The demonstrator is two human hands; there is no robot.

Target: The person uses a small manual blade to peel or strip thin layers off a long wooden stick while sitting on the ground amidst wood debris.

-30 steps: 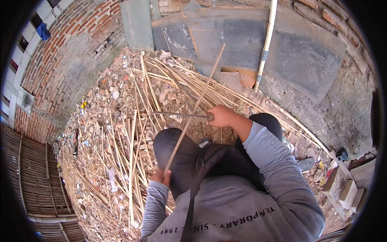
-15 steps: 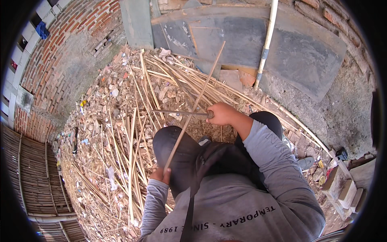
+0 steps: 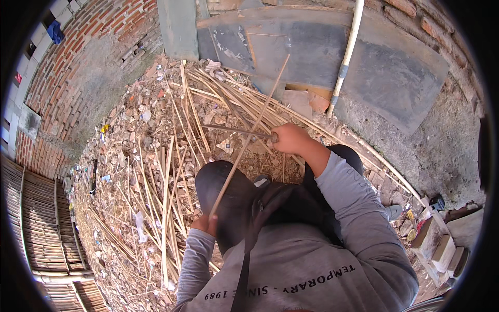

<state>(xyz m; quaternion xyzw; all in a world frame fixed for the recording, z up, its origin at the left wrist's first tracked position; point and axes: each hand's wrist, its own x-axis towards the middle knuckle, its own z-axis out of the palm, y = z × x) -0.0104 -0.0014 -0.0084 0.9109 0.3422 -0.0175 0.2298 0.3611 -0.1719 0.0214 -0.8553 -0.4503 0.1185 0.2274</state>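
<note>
A long, thin, pale strip [image 3: 247, 140] runs from the left hand [image 3: 205, 223] up and away, slanting over the knee [image 3: 214, 179] and ending beyond the right hand [image 3: 291, 138]. The left hand is curled round its near end, thumb against it. The right hand is closed in a fist on the handle of a narrow, dark blade [image 3: 226, 128], which points leftward from that hand and crosses the strip between the two hands; whether the edge actually touches it I cannot tell.

Just ahead of the right hand lies a loose bundle of similar strips [image 3: 236, 96], and more scattered strips [image 3: 166, 197] lie to the left of the left hand, all on rubble-strewn ground [image 3: 127, 132]. Farther ahead of both hands, dark grey boards [image 3: 317, 52] lean on a wall, a white pipe [image 3: 349, 39] standing in front of them. Well off to the left of the hands are a brick wall [image 3: 78, 67] and a slatted panel [image 3: 41, 208].
</note>
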